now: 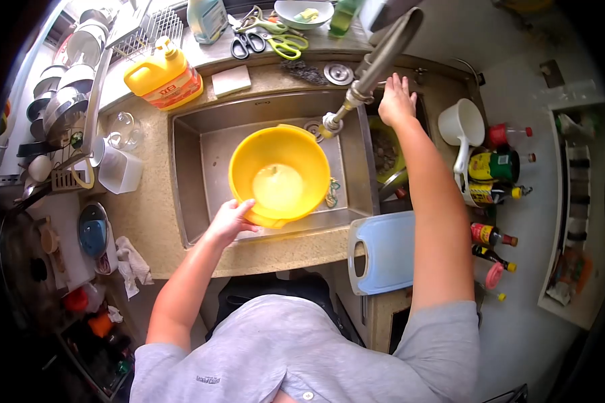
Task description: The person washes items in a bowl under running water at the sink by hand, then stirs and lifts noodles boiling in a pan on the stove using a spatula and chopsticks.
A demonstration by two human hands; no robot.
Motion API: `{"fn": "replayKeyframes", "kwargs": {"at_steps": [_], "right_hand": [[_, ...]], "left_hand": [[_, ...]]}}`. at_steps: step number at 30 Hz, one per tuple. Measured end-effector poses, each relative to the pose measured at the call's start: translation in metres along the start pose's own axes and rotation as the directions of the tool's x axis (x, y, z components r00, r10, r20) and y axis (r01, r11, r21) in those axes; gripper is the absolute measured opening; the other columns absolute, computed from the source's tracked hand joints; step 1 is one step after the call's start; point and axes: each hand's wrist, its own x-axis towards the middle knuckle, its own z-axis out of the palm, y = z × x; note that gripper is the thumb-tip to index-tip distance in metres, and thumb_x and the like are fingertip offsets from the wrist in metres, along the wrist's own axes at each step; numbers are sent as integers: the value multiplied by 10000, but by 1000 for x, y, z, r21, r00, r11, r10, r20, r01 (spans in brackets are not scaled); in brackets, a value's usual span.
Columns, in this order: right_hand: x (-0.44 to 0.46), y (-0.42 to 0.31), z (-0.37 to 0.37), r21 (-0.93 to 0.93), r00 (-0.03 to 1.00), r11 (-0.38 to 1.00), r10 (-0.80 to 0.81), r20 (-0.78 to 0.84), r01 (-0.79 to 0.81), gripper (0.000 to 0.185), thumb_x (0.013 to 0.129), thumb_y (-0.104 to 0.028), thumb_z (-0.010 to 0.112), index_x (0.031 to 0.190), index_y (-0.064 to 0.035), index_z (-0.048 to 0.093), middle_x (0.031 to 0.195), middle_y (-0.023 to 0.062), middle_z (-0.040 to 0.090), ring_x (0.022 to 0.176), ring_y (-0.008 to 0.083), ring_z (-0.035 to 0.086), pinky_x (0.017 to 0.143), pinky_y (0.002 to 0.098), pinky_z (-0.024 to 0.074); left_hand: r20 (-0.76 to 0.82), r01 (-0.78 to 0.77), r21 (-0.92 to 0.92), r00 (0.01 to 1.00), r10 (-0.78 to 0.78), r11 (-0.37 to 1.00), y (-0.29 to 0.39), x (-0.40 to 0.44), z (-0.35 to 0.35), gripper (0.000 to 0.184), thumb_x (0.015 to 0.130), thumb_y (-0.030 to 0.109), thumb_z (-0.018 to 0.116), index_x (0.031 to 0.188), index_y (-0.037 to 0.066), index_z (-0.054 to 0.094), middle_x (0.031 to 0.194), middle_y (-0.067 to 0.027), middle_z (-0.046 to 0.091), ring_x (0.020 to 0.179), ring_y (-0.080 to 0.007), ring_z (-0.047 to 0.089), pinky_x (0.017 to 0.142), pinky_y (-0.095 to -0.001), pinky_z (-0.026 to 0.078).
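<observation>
left hand [232,221] holds yellow basin [249,168]; red label [177,90] on yellow jug [151,72] illegible.

Bright white light floods in at 10 o'clock from you, washing out that corner. You face a grey ledge [323,43] at 12 o'clock, and a speckled beige tabletop [156,232] spreads out to your 9 o'clock. At 3 o'clock, a pale wall [532,248] meets your view, with a white-framed shelf [552,235] beyond; a beige cabinet [380,316] stands at 5. Your 8 o'clock is dim, cluttered shelving [81,363].
</observation>
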Motion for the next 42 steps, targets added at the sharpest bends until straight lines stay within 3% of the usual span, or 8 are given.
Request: {"fn": "replayKeyframes", "kwargs": {"at_steps": [9, 11, 14, 17, 22, 28, 36, 42], "right_hand": [[-52, -42, -53, 54, 941, 985, -171, 293, 163, 732, 749, -206, 743, 1406, -15, 483, 1458, 187, 452, 1426, 376, 332, 1145, 567, 322], [-76, -49, -50, 687, 882, 697, -436, 178, 206, 828, 667, -324, 868, 1362, -11, 546, 1430, 194, 496, 1316, 309, 497, 1094, 392, 416], [-103, -99, -56, 862, 959, 490, -159, 236, -131, 585, 754, -328, 848, 1179, 27, 660, 1011, 119, 713, 866, 178, 682, 809, 314, 532], [-114, -124, -38, 927, 967, 307, -63, 247, -217, 495, 792, -316, 827, 1119, 28, 686, 844, 84, 721, 758, 184, 683, 787, 302, 533], [-114, -125, -37, 875, 987, 464, -16, 161, -135, 411, 856, -214, 801, 1141, 52, 668, 815, -13, 671, 693, 40, 573, 647, 202, 475], [-106, -107, -22, 974, 962, 106, -164, 218, -202, 699, 799, -279, 850, 1298, 110, 553, 1047, 97, 720, 942, 131, 676, 891, 272, 520], [-113, -111, -19, 968, 991, 234, -76, 108, -88, 852, 797, -275, 843, 1418, 119, 414, 1188, 158, 668, 1095, 189, 637, 960, 315, 492], [-104, -117, -32, 943, 995, 318, 30, 93, -98, 432, 881, -224, 753, 1215, 32, 655, 887, 65, 723, 763, 95, 642, 733, 257, 517]], "left_hand": [[182, 83, -46, 981, -73, 995, 2, 50, 16, 345, 1010, 292, 589, 1133, -30, 580, 945, -127, 699, 692, -166, 667, 558, -264, 547], [200, 110, -22, 974, -104, 994, -3, 58, 16, 348, 1009, 285, 590, 1156, -31, 587, 974, -131, 702, 740, -179, 687, 607, -275, 579], [206, 110, -62, 974, -95, 992, -5, 58, 19, 347, 1005, 283, 591, 1169, -22, 598, 1016, -131, 708, 816, -202, 700, 682, -301, 600], [227, 90, -57, 971, -75, 994, -5, 53, 13, 352, 1000, 266, 601, 1210, -15, 580, 1054, -132, 705, 892, -217, 707, 738, -331, 611], [228, -21, 11, 973, 18, 1000, -6, 44, -5, 340, 995, 237, 611, 1232, -4, 566, 1086, -130, 698, 899, -223, 711, 750, -356, 612], [202, -136, 20, 971, 129, 990, 3, 36, -13, 348, 963, 244, 662, 1199, 4, 573, 1058, -117, 703, 883, -226, 715, 753, -358, 605], [189, -153, -39, 969, 158, 987, 5, 49, 5, 345, 960, 219, 670, 1200, -6, 566, 1080, -124, 697, 909, -225, 714, 793, -376, 605], [185, -172, 30, 969, 164, 985, 9, 39, -7, 336, 953, 201, 682, 1187, -11, 565, 1039, -110, 700, 883, -217, 717, 767, -359, 615]]}}
